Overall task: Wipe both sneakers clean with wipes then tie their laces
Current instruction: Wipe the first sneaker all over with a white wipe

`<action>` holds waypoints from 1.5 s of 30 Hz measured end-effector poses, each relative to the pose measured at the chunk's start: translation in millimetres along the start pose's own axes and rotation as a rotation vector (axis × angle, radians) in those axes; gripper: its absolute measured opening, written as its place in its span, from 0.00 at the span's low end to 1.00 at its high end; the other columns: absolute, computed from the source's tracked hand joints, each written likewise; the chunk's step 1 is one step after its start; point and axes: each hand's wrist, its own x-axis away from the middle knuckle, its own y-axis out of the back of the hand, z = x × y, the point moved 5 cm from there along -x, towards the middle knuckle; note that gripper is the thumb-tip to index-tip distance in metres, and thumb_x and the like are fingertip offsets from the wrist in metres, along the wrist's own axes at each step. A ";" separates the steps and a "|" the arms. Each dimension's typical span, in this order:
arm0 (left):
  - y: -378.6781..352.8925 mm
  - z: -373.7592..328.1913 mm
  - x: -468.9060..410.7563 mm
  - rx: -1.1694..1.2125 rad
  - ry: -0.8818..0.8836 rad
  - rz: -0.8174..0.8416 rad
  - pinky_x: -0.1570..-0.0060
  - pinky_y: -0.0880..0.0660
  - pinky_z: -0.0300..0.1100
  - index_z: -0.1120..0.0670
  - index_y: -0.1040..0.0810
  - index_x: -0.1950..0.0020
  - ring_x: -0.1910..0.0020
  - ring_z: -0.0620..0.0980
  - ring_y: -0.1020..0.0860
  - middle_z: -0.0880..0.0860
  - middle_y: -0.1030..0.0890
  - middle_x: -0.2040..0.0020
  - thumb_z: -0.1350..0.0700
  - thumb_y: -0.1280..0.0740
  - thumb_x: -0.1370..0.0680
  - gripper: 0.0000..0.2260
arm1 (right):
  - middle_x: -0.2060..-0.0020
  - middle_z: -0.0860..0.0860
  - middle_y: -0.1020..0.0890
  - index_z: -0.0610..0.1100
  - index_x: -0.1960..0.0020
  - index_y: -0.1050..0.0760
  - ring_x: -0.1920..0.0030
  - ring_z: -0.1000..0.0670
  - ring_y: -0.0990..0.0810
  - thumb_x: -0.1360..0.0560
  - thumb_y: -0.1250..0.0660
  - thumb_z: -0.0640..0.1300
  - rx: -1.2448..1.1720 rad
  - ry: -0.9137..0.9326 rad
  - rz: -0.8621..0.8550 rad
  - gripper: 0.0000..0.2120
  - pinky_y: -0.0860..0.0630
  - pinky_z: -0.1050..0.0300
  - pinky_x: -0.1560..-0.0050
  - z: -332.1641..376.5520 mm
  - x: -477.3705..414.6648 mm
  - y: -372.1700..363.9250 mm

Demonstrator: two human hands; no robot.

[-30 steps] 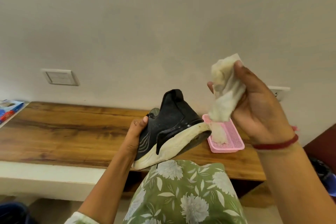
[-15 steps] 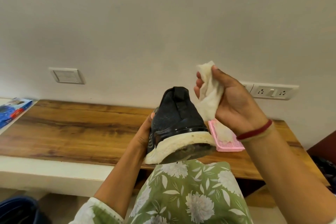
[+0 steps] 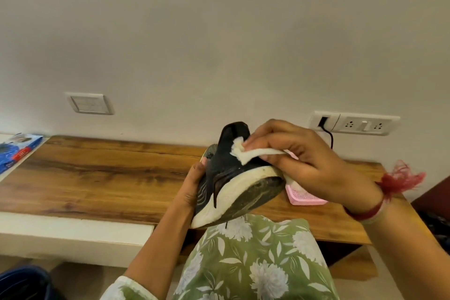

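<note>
A black sneaker (image 3: 227, 168) with a dirty white sole is held tilted in the air over the front edge of the wooden table (image 3: 102, 178), heel up and sole turned toward me. My left hand (image 3: 192, 187) grips it from the left side. My right hand (image 3: 304, 161) pinches a white wipe (image 3: 246, 153) and presses it against the sneaker's black heel. A black lace end hangs down over the sole. The second sneaker is not in view.
A pink tray (image 3: 306, 198) lies on the table behind the sneaker, partly hidden by my right hand. A blue packet (image 3: 17, 151) sits at the far left. A wall socket (image 3: 353, 123) with a black cable is at the right. A dark blue bin (image 3: 24, 282) stands below left.
My right hand came down from the air with the wipe and now presses it on the sneaker's heel. The sneaker has turned so more of its sole faces me.
</note>
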 end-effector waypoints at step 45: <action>11.3 -19.9 0.1 -0.150 -0.229 -0.008 0.78 0.33 0.34 0.61 0.31 0.77 0.80 0.46 0.30 0.52 0.29 0.79 0.35 0.21 0.46 0.33 | 0.53 0.53 0.22 0.47 0.48 0.20 0.51 0.56 0.23 0.26 0.39 0.45 0.165 -0.115 -0.376 0.11 0.27 0.66 0.53 -16.9 41.1 33.8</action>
